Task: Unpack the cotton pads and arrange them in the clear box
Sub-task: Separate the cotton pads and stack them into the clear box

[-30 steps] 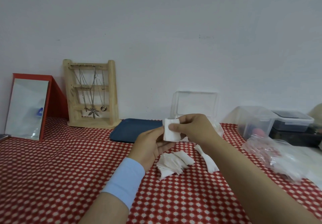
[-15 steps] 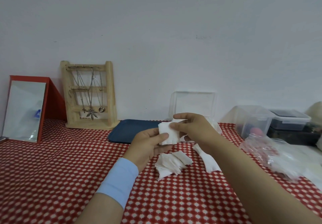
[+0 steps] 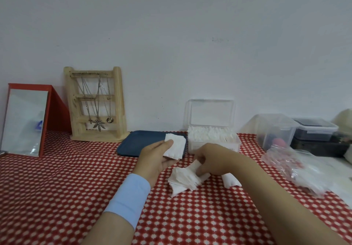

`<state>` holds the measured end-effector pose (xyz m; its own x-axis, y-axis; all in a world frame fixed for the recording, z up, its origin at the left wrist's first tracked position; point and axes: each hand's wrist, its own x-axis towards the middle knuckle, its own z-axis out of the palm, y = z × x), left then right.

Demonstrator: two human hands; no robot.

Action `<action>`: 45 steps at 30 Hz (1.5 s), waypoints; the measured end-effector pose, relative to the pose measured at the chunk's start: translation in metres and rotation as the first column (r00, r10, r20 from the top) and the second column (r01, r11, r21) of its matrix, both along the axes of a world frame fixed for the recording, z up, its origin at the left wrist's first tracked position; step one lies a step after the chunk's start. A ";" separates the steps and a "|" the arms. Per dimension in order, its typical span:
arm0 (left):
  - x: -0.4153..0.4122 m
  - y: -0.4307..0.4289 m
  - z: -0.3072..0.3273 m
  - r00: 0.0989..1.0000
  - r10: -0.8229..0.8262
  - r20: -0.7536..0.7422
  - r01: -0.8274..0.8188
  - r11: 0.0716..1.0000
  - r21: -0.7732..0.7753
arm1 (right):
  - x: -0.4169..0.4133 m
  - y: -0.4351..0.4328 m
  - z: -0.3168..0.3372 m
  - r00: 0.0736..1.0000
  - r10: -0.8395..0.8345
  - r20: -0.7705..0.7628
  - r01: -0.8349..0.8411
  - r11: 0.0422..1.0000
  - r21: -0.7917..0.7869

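Right, back row first: red-framed mirror (image 3: 24, 121) leaning at far left, wooden jewellery stand (image 3: 95, 103) hung with chains beside it, dark blue tray (image 3: 141, 143) flat on the red checked cloth (image 3: 57, 187), just left of the clear box (image 3: 211, 111). Far right: clear tub (image 3: 274, 130), dark lidded tub (image 3: 314, 130), and a crumpled plastic bag (image 3: 291, 164) in front of both, near the right forearm. Short straight path from hands to box, tray corner alongside. Open cloth at near left and near centre, running out of frame at the bottom; right side crowded by the bag. Box at back centre against the wall, lid hinged up, packed with white cotton pads (image 3: 209, 133) standing on edge in rows. Left hand (image 3: 158, 159), blue wristband (image 3: 129, 197) on the wrist, palm up, thumb pressed on a small stack (image 3: 175, 145) of square pads, overlapping the tray's right corner in view. Right hand (image 3: 211, 159) down at the loose pile (image 3: 182, 180) on the cloth in front of the box, fingers bent, pinching one pad (image 3: 194, 165) off the top. Stray pad (image 3: 230, 181) just right of the pile, partly behind the right wrist. Pads white, square, soft-edged; pile fanned, untidy.
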<state>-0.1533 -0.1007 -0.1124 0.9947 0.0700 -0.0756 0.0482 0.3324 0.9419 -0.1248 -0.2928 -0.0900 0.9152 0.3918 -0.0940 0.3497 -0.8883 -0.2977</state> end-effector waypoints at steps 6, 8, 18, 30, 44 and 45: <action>0.000 0.002 0.000 0.999 0.034 0.001 -0.034 0.999 -0.022 | -0.002 -0.016 0.025 0.989 -0.144 -0.016 0.130 0.840 0.527; 0.000 0.002 0.000 0.999 0.041 0.005 -0.041 0.999 -0.017 | -0.006 -0.017 0.033 0.986 -0.141 -0.090 0.163 0.693 0.702; -0.005 -0.009 0.008 0.992 -0.128 0.004 0.127 0.982 -0.140 | -0.014 0.023 0.023 0.972 -0.213 -0.098 0.202 0.546 0.813; -0.009 -0.011 0.009 0.974 -0.203 0.095 0.207 0.978 -0.025 | -0.013 0.026 0.022 0.952 -0.304 -0.044 0.231 0.615 0.754; -0.005 -0.009 0.007 0.987 -0.155 0.031 0.157 0.984 -0.083 | -0.008 0.005 0.023 0.865 0.058 -0.499 0.445 0.374 0.814; -0.005 -0.009 0.007 0.986 -0.163 0.022 0.165 0.981 -0.101 | -0.007 0.004 0.023 0.856 0.061 -0.514 0.457 0.376 0.806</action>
<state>-0.1587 -0.1092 -0.1053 0.9930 -0.1017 -0.0605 0.0977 0.4157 0.9043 -0.1321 -0.2889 -0.0674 0.9395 0.2903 -0.1820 -0.1789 -0.0374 -0.9832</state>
